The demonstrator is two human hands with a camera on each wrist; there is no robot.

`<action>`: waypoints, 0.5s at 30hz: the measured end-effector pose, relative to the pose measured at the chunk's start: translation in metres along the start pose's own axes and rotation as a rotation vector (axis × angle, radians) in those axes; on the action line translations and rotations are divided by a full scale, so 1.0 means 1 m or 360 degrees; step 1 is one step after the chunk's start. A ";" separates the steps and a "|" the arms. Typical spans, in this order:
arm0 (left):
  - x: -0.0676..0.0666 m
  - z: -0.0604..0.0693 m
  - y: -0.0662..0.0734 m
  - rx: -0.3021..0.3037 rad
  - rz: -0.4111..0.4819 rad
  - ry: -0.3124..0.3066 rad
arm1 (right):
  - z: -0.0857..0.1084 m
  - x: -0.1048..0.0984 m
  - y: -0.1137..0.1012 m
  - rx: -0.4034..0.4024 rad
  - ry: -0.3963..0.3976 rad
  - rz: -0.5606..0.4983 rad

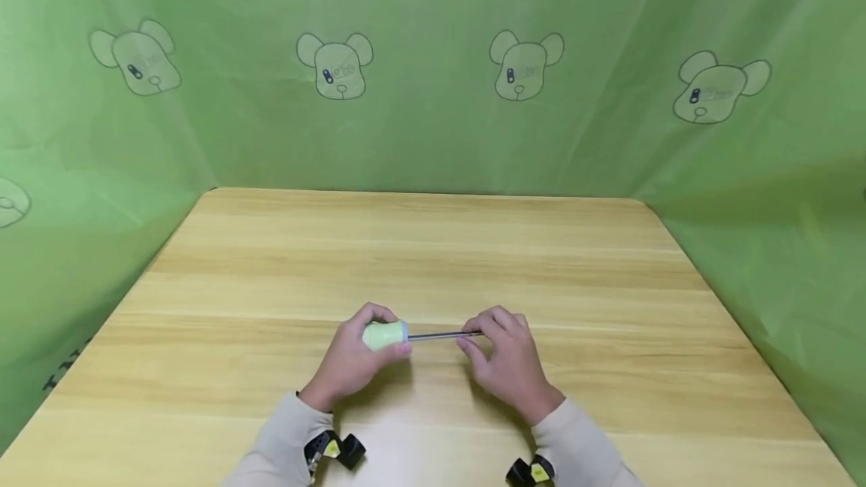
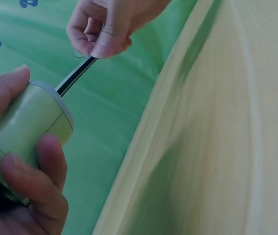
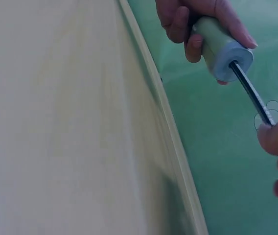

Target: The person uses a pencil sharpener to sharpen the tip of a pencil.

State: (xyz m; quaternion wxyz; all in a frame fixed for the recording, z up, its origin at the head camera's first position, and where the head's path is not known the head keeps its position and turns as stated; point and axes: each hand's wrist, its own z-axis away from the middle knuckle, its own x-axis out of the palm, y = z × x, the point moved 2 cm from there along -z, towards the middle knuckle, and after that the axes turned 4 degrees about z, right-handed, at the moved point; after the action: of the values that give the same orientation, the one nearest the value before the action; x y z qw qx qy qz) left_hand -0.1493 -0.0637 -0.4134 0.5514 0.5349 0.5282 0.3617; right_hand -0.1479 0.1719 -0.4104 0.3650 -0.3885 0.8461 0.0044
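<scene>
Grasping screwdriver [image 1: 422, 337]: left grip [image 1: 352, 361] around pale-green handle [image 1: 383, 335], right grip [image 1: 507, 361] pinching shaft [image 1: 441, 335], tip seemingly hidden

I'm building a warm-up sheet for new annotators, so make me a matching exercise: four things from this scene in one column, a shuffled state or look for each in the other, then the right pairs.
Column one
1. Left grip
2. Right grip
3. Tabletop
4. Backdrop

Column two
A. Green, printed with cartoon animal faces
B. Pinching the slim shaft
C. Light, with a wood-grain pattern
D. Holding the pale green handle

Right pairs: 1-D, 2-B, 3-C, 4-A
</scene>
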 end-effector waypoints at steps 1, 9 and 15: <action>0.000 0.000 0.001 -0.0015 0.0030 0.0001 | -0.001 0.000 0.000 -0.0055 0.0055 0.0029; 0.000 -0.002 0.002 -0.0160 0.0263 -0.0068 | -0.003 0.002 -0.001 -0.0317 0.0438 0.0061; 0.001 -0.001 0.002 -0.0205 0.0330 -0.0157 | -0.002 0.004 0.003 -0.0437 0.0555 0.0007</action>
State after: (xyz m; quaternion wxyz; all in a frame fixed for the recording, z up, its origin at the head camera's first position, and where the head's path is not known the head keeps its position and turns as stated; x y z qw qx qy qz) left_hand -0.1494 -0.0620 -0.4118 0.5696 0.5671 0.4180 0.4233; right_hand -0.1528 0.1706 -0.4123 0.1567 -0.4276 0.8887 0.0532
